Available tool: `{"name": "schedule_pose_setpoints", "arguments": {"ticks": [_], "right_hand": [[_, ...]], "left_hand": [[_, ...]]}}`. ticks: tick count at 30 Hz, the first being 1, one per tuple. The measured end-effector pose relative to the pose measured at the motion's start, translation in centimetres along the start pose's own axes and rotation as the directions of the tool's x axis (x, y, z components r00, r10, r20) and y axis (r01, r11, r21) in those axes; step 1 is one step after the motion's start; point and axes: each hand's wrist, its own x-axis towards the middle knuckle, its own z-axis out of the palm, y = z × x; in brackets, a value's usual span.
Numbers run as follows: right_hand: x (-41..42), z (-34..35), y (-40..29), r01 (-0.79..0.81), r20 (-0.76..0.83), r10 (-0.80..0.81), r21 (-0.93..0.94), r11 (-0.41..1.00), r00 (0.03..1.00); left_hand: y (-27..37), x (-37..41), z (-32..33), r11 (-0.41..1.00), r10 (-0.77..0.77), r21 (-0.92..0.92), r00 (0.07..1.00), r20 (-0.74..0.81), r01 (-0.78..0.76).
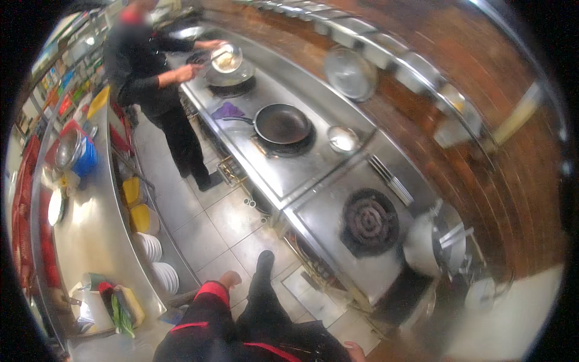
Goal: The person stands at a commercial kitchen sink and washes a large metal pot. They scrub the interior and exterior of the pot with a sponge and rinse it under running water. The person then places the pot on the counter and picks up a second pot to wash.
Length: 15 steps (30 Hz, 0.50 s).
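Observation:
My left hand (230, 279) hangs over the tiled floor, between the steel counter and the stove, and nothing shows in it. Only a small part of my right hand (355, 350) appears at the bottom edge, low beside my dark clothing; whether it holds anything is hidden. Ahead on the steel stove (267, 174) sits a black frying pan (282, 123), its handle towards a purple cloth (227, 110). Nearer to me is a bare burner (369, 220). A small metal bowl (343, 138) stands behind the frying pan on the right.
A co-worker (149, 77) in dark clothes stands at the far stove end, tilting a white bowl (226, 59) over a pan. Stacked white plates (165, 277) sit under the left counter (83, 235). A large pot (423, 244) stands at the stove's near right end.

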Motion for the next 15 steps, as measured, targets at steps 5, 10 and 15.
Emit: {"name": "schedule_pose_setpoints", "arguments": {"ticks": [5, 10, 15], "right_hand": [[-7.1, 2.7, 20.7, -0.008, -0.195, 0.043, 0.178, 0.984, 0.98], [-1.9, 8.7, 39.6, 0.229, -0.234, -0.123, 0.511, 0.828, 0.964], [-1.0, 10.2, 47.0, 0.302, -0.321, -0.065, 0.774, 0.557, 0.945]], "left_hand": [[21.7, -0.8, -12.4, 0.961, -0.225, -0.14, 0.969, 0.106, 0.238], [26.0, -1.2, -12.2, 0.984, 0.145, 0.132, 0.96, -0.239, -0.116], [42.8, -1.4, -19.7, 0.936, -0.101, -0.348, 0.983, -0.152, 0.042]]}}
